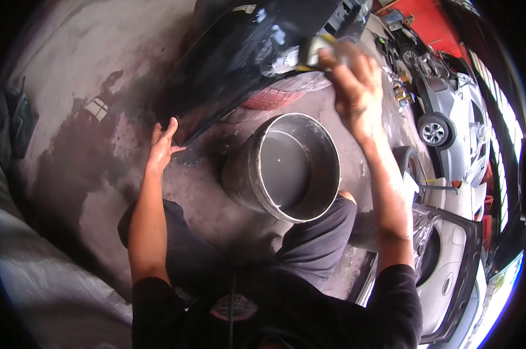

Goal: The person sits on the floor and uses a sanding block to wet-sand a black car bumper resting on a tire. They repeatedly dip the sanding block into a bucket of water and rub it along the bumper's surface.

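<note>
My right hand (359, 96), at one o'clock, has its fingers curled around a small, blurry block (317, 51) by the dark car panel (216, 72) at twelve. My left hand (163, 145), near ten o'clock, has loose, spread fingers and holds nothing. The panel is shiny in spots and dull in others, so I guess I'm partway, but I can't tell how much is left.

What seems a red wall (436, 28) backs blotchy floor (132, 49).

A long, curved, glossy black car body panel (225, 72) runs diagonally, tapering at its near end, its surface showing bright reflections. A small, pale block with yellow and dark edges (317, 51), blurred, is at the panel's right side; contact cannot be determined.
</note>
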Available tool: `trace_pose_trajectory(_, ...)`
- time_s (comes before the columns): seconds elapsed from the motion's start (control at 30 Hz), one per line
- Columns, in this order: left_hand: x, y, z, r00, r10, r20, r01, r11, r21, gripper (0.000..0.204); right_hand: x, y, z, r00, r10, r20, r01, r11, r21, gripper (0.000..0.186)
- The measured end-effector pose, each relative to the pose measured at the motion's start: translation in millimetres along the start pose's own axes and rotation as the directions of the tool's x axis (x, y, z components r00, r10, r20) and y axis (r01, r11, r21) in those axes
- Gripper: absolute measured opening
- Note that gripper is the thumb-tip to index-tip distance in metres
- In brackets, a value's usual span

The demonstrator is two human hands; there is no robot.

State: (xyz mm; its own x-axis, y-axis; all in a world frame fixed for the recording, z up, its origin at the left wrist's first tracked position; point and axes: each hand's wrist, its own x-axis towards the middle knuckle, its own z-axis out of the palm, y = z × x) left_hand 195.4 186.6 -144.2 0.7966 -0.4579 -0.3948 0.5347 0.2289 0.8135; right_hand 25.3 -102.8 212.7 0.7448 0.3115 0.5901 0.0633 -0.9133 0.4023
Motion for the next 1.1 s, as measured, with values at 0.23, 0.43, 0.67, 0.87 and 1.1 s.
trace_pose_trajectory(0.23, 3, -3, -6, 0.999, -0.009, -0.05, 0.01, 1.0, 0.012, 0.146, 3, -60, 25, 0.964, -0.241, 0.111, 0.224, 0.964, 0.144, 0.044)
trace_pose_trajectory(0.43, 8, -2, -2, 0.998, -0.032, 0.046, 0.032, 0.999, -0.011, 0.144, -14, 12, 14, 0.998, 0.049, -0.05, -0.045, 0.996, 0.079, 0.058)
trace_pose_trajectory(0.67, 6, 1, -10, 1.0, -0.011, 0.002, 0.011, 1.0, -0.007, 0.146, -3, -47, 19, 0.971, -0.21, 0.113, 0.188, 0.966, 0.18, 0.042)
trace_pose_trajectory(0.87, 8, -4, -4, 0.999, -0.031, 0.022, 0.031, 0.999, -0.008, 0.145, -15, -25, 24, 1.0, -0.007, -0.019, 0.01, 0.989, 0.145, 0.04)
trace_pose_trajectory(1.1, 1, 2, -6, 0.999, -0.043, 0.0, 0.043, 0.999, 0.008, 0.144, 0, -13, 20, 0.991, -0.13, -0.029, 0.133, 0.98, 0.15, 0.041)
